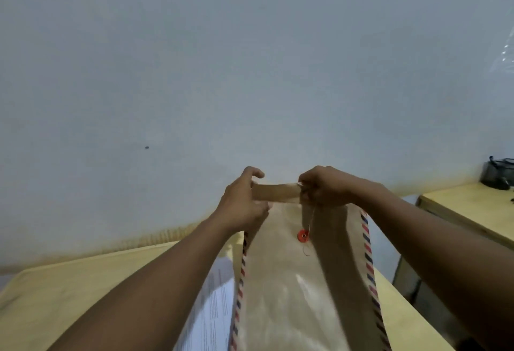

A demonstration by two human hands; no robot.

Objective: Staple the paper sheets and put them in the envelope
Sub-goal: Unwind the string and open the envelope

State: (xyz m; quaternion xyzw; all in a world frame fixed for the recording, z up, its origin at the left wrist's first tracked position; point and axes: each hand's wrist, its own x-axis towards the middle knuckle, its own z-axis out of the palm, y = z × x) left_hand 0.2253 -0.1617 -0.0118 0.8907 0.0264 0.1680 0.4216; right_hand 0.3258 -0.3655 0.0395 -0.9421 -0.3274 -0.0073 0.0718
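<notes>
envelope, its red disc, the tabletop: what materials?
Envelope: brown kraft-like paper, matte, creased, red-blue striped edges. Red disc: card or plastic, wound with thin string; too blurred to tell which. Tabletop: pale yellowish wood or laminate, smooth-looking.

— Where does this view look from?
— From the person's head. It faces forward and tilts only a little downward, so the grey wall fills the upper two thirds.
— How near is it to the work?
— Near. Both forearms run in from the bottom edge. The left hand and right hand meet just below the middle, holding the top of the envelope, which runs out of frame below.
— And lower down?
— The bench shows low on both sides, and a second bench sits at the right edge.
</notes>
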